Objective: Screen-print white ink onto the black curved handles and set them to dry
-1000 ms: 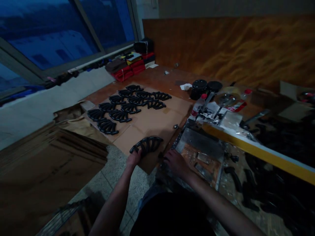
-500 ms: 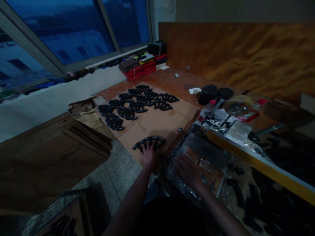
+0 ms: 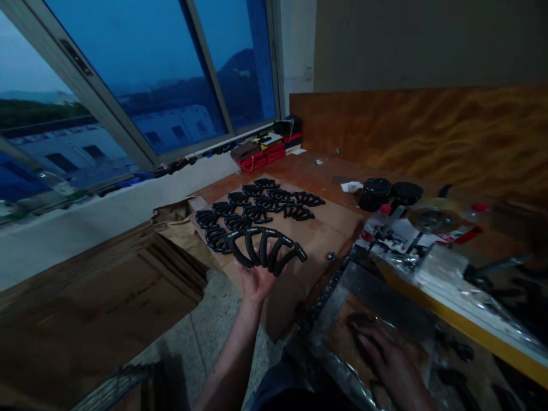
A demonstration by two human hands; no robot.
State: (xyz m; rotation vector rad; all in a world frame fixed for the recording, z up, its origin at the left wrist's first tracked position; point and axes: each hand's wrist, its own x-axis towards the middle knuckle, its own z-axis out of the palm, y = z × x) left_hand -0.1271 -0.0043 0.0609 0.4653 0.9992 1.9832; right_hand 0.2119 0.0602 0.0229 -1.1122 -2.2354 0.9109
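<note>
Head view: holding a black fan [image 3: 262, 252] in left hand [image 3: 257, 283], over near part of cardboard sheet [image 3: 340, 220]

Holds the fan clear of the sheet, toward its left edge, with tips uppermost. Supports from below and behind with left fingers part-spread, bent around the lower ends and partly hidden by the tubes. Judged held so to keep the tubes together and leave the tips uncovered.

Rests right hand [image 3: 391, 351] over a framed board [image 3: 349, 305], beyond the right edge of the sheet. Shows right fingers curled and roughly half closed; cannot tell from the dim, blurred view of anything gripped there.

Shows other fans [image 3: 258, 214] in staggered rows toward the far left corner of the sheet, packed close, probably to save room. Also shows black jars [image 3: 377, 187] on the bench [image 3: 306, 165], past the far right corner of the sheet.

On appearance of the held fan: consists of several curved tubes, close at the base and splayed at the top. Has bent tips in a rough arc, with pale marks on some. Looks smooth, matt to faintly glossy. Cannot tell of any join at the base.
</note>
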